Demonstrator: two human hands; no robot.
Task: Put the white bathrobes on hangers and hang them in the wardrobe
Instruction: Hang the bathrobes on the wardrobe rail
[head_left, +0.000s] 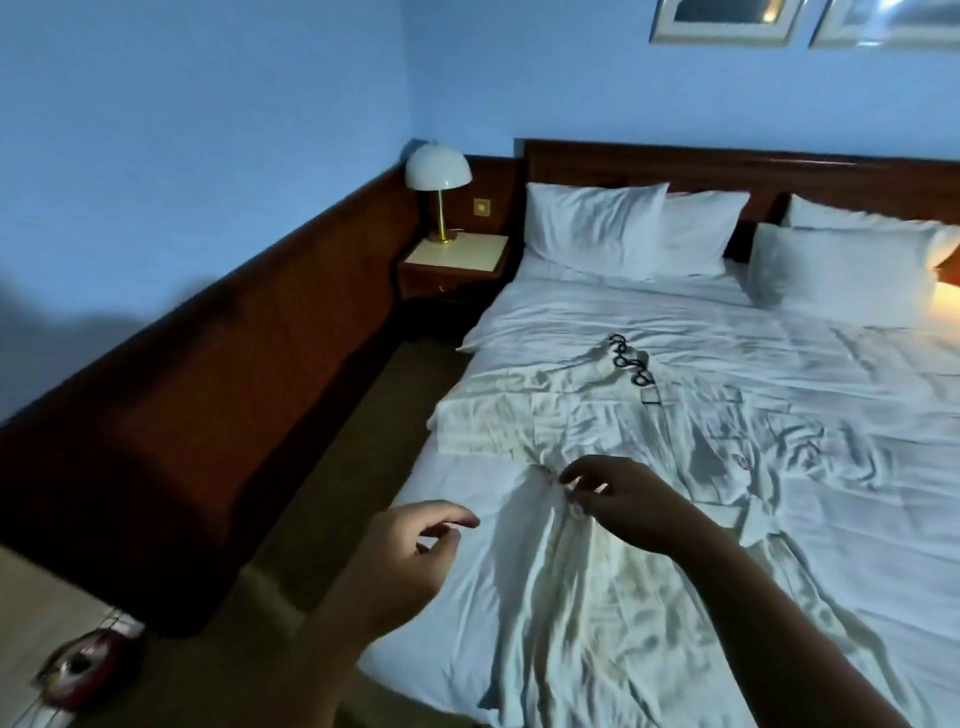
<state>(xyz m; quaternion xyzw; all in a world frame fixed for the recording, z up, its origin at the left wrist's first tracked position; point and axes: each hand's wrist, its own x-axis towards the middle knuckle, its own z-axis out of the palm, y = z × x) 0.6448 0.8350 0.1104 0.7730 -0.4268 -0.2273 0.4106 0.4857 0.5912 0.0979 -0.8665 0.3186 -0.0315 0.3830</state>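
While the room lies dim and bluish, a wide bed (675, 322) with white linen fills the right side of the view, and everything else is placed against it. A white bathrobe (561, 415) is spread flat on the bed's near left part, its collar end toward the pillows and its skirt running down toward the foot, creased and bunched at the waist. At the collar end lie black hooks of what look like hangers (631, 361), several loops together; how many I cannot tell. A second pale garment (753, 467) lies rumpled just right of the bathrobe, overlapping it.

The right hand (618, 499) reaches over the bed to the bathrobe's waist, fingers curled with thumb and forefinger drawn close at a gathered fold; whether cloth is actually pinched between them I cannot tell. The left hand (410, 551) hangs above the bed's left edge, fingers loosely spread and holding nothing.

Four white pillows (597, 228) lean against a dark wooden headboard (727, 166) at the far end of the bed. Left of the headboard stands a nightstand (457, 254) with a pale top, carrying a lamp (438, 176) with a white dome shade and a brass stem. Dark wood panelling (208, 353) runs along the blue wall left of the bed, with a strip of dark carpet (322, 493) between. Two framed pictures (727, 18) hang above the headboard. Warm light glows at the bed's far right edge.
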